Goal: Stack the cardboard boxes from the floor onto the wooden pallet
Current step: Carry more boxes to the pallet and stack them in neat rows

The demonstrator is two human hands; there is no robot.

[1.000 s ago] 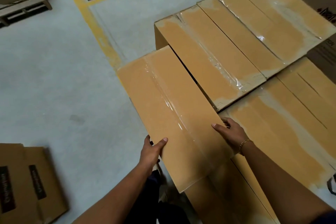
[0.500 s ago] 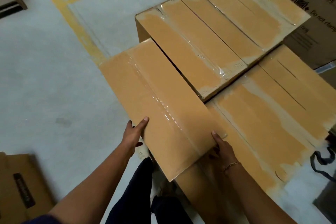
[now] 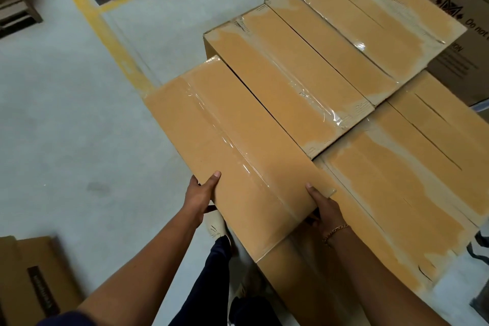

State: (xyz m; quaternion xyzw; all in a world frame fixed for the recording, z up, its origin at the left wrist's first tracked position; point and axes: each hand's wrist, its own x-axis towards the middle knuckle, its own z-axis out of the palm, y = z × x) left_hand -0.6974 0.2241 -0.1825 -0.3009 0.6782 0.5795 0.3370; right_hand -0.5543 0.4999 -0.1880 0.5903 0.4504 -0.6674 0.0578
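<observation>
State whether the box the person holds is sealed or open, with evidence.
Sealed: the box has clear tape along its closed top seam.

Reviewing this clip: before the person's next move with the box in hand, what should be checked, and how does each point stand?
1. Left hand grip on held box: ok, thumb on top at the near edge.
2. Right hand grip at near corner: ok.
3. Flush with neighbouring box: not ok, dark gap between.
4. Support beneath held box: cannot tell.
5. Top tape seam: ok, unbroken.
</observation>
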